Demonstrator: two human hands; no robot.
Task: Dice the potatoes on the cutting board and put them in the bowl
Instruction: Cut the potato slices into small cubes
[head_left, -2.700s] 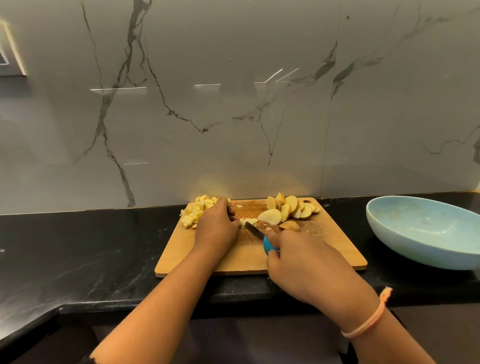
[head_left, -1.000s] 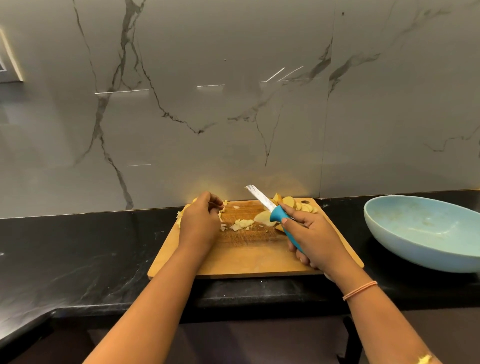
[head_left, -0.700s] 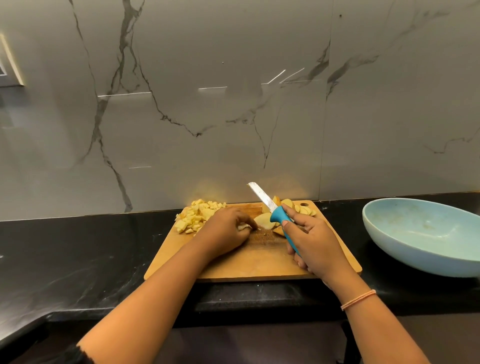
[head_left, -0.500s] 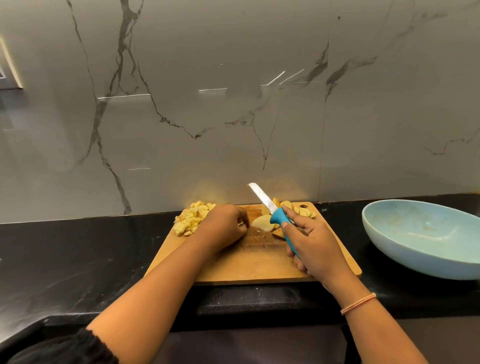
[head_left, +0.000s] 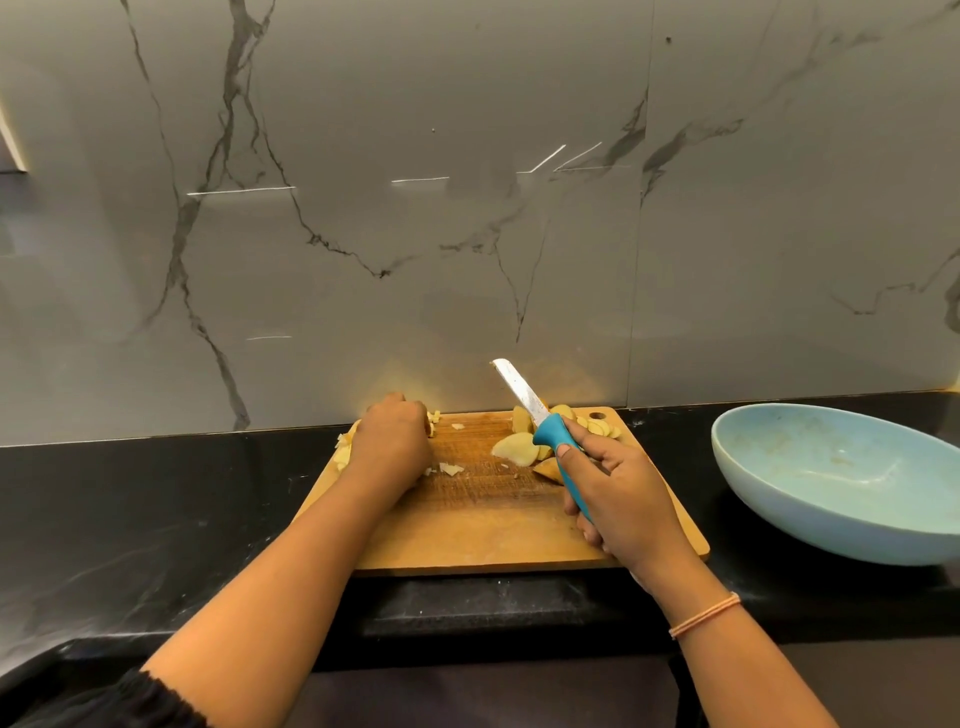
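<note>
The middle and near stretch of the cutting board (head_left: 483, 525) lie open between the left hand (head_left: 392, 444) and right hand (head_left: 618, 493), the tilted-up knife (head_left: 540, 421) and potato slices (head_left: 514, 447) crowd its far right (the wall (head_left: 467, 260) shuts the back), and a bare strip of worktop (head_left: 685, 467) parts the board from the bowl (head_left: 810, 519).

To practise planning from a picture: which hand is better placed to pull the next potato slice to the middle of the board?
Probably the left hand: it holds no tool and sits at the diced pile. The right hand grips the knife, blade raised above the potato slices.
</note>
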